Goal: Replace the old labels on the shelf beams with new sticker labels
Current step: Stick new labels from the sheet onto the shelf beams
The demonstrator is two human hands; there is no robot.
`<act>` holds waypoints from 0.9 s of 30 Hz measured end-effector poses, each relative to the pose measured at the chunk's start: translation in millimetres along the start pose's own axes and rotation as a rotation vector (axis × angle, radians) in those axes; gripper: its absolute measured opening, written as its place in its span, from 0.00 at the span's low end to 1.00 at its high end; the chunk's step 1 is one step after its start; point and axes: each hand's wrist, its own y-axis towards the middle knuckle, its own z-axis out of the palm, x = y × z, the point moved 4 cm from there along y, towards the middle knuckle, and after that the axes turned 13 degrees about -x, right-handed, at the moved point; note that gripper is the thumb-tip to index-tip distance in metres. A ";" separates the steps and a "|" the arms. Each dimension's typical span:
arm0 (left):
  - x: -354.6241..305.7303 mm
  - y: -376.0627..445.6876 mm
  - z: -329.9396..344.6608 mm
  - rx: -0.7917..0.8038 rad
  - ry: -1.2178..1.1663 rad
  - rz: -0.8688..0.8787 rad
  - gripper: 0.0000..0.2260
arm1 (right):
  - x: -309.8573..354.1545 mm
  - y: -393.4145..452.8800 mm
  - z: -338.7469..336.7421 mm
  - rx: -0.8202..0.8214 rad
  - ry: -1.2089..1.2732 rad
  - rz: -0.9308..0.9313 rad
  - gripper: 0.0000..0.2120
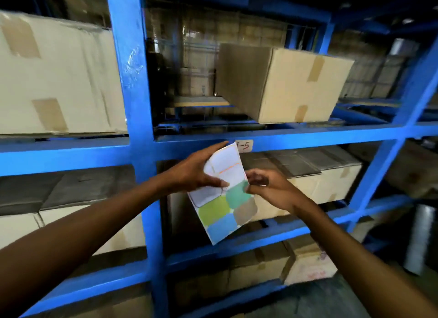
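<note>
A sheet of sticker labels [220,213] with white, green, teal, blue and brown stickers is held upright in front of the blue shelf. My left hand [196,173] grips its upper left part, thumb across the front. My right hand [265,187] pinches the sheet's right edge at the teal sticker. Just above the sheet, a white handwritten label [244,146] is stuck on the blue horizontal beam [308,139]; the sheet's top corner covers its left end.
A blue upright post [137,104] stands left of my hands. Cardboard boxes fill the shelves: a large one [57,78] upper left, a tilted one [289,83] above the beam, and more [315,177] behind the sheet and below.
</note>
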 end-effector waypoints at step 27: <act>-245.3 -311.0 192.0 0.678 -0.946 -0.456 0.24 | 68.1 -561.4 -43.1 -1.226 -0.229 0.866 0.08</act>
